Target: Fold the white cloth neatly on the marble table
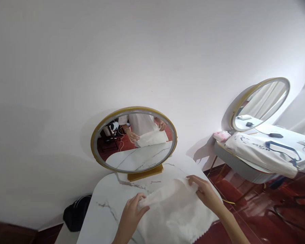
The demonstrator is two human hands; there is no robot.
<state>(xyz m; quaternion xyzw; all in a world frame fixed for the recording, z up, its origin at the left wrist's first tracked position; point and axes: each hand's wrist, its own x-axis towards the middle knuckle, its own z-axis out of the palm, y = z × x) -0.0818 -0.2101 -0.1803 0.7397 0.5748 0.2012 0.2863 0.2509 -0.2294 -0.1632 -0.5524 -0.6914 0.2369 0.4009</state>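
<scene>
A thin white cloth [175,213] with a scalloped lower edge is stretched between my two hands, over the white marble-patterned table [101,206]. My left hand [132,214] pinches its upper left corner between thumb and fingers. At the upper right corner, my right hand [203,191] grips the cloth with bent fingers. Behind the cloth stands a round gold-framed mirror [134,162] on a gold base [145,173]; both hands and the cloth are reflected in it.
A black bag [77,212] is at the table's left side. To the right, a second table [240,162] holds a white printed cloth bag [259,152], a pink-and-white packet [221,136], a black adapter [276,135] and another round mirror [261,103].
</scene>
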